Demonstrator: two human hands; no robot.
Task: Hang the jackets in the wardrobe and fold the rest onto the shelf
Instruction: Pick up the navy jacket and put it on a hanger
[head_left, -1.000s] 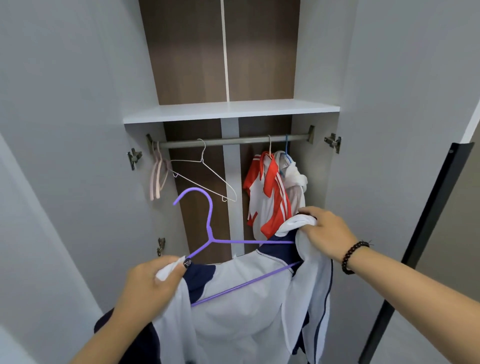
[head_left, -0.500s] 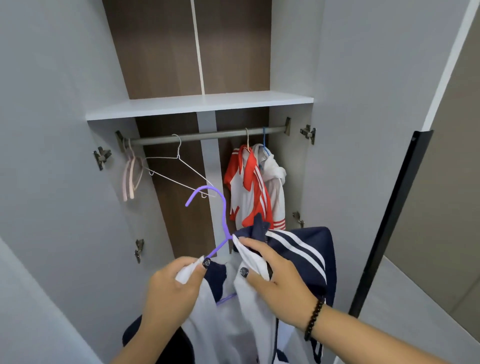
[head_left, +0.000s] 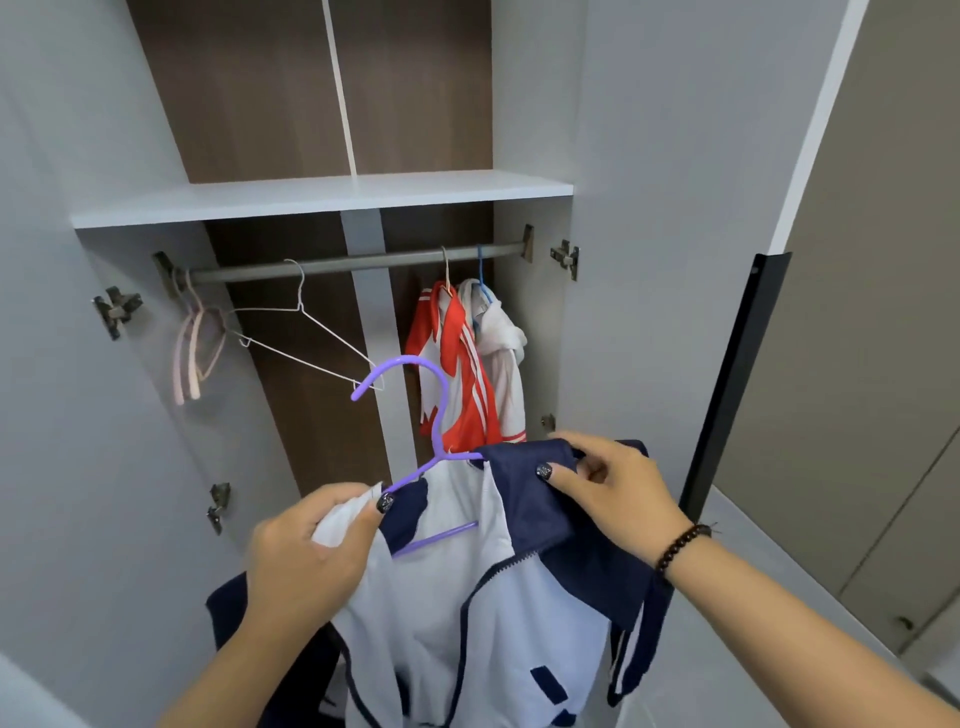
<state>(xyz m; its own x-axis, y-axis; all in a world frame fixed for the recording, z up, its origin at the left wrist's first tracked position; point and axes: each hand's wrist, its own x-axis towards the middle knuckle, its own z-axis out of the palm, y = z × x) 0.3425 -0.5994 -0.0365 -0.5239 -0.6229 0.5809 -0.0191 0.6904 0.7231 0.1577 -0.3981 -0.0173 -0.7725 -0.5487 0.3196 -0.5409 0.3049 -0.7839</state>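
The head view looks into an open wardrobe (head_left: 649, 208). There is one white shelf (head_left: 322, 200) and, under it, one grey rail (head_left: 332, 265).

Two hands are at the bottom. The left hand (head_left: 306, 551) grips the white shoulder of one white and dark blue jacket (head_left: 467, 613), with the fingers curled round the cloth. The right hand (head_left: 618, 493) pinches the dark blue collar on the other side, thumb and fingers closed on it. On that wrist there is one string of dark beads (head_left: 680, 545).

The jacket is in front of the wardrobe, below the rail, and it sits on one purple hanger (head_left: 415, 441). The hook of this hanger sticks up between the two hands and is not on the rail – it hangs in the air.

On the rail there are more things. At the left end hang pink hangers (head_left: 189, 353), close together, so I cannot tell how many. Next to them is one thin white wire hanger (head_left: 306, 332) with nothing on it. At the right end hang two tops – one red and white jacket (head_left: 457, 384) and one white top (head_left: 506, 364) just beside it, touching.

Four metal hinges (head_left: 117, 309) show on the wardrobe sides, two on each side
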